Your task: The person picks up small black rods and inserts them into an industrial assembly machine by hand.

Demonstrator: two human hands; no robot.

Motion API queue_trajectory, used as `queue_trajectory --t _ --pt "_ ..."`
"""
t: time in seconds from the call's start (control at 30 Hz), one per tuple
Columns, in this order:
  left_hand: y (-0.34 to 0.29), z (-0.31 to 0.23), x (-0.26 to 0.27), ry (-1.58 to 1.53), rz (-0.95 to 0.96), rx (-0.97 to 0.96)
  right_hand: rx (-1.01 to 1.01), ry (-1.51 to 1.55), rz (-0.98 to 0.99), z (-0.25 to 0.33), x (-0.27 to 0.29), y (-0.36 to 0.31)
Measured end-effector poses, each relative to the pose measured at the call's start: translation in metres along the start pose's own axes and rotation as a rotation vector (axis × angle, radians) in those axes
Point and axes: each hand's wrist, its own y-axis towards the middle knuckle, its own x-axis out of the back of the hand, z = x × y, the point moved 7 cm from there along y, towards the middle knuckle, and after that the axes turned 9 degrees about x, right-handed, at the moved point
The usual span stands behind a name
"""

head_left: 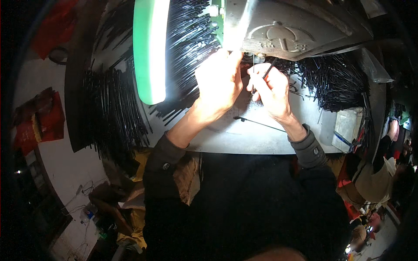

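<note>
Under the front of a dark metal machine [287,32] with embossed marks, my two hands work close together. My left hand [220,80] is closed, its fingertips up against the machine's lower edge; glare washes it out, and what it grips cannot be made out. Just to its right, my right hand [274,89] pinches a thin black rod [269,69] that slants up to the right. A small metal fitting [260,57] shows beneath the machine above the fingers. On the pale worktop [226,139] below the hands lies a single black rod [261,123] with a thicker end.
Heaps of thin black rods lie left [115,104], behind my left hand [187,48] and right [333,80]. A bright green-edged lamp [150,52] hangs at left. A pale box [347,126] stands at the right edge, near a plastic bag [374,67]. Other people are at far right.
</note>
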Motion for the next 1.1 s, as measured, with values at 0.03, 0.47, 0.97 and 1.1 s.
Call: queue_trajectory --t 0.03,0.47,0.97,1.1 --pt "0.001 -0.001 0.004 0.001 -0.001 0.0 -0.001 0.001 0.004 0.0 -0.001 0.0" --pt "-0.043 0.037 0.012 -0.66 0.605 0.719 0.108 0.043 0.168 0.022 -0.021 -0.01" --pt "-0.069 0.064 0.025 -1.108 0.808 0.994 -0.021 0.286 0.18 0.006 -0.035 -0.009" --pt "-0.05 0.053 0.048 -0.501 0.676 0.629 -0.098 0.385 0.139 -0.007 -0.031 -0.006"
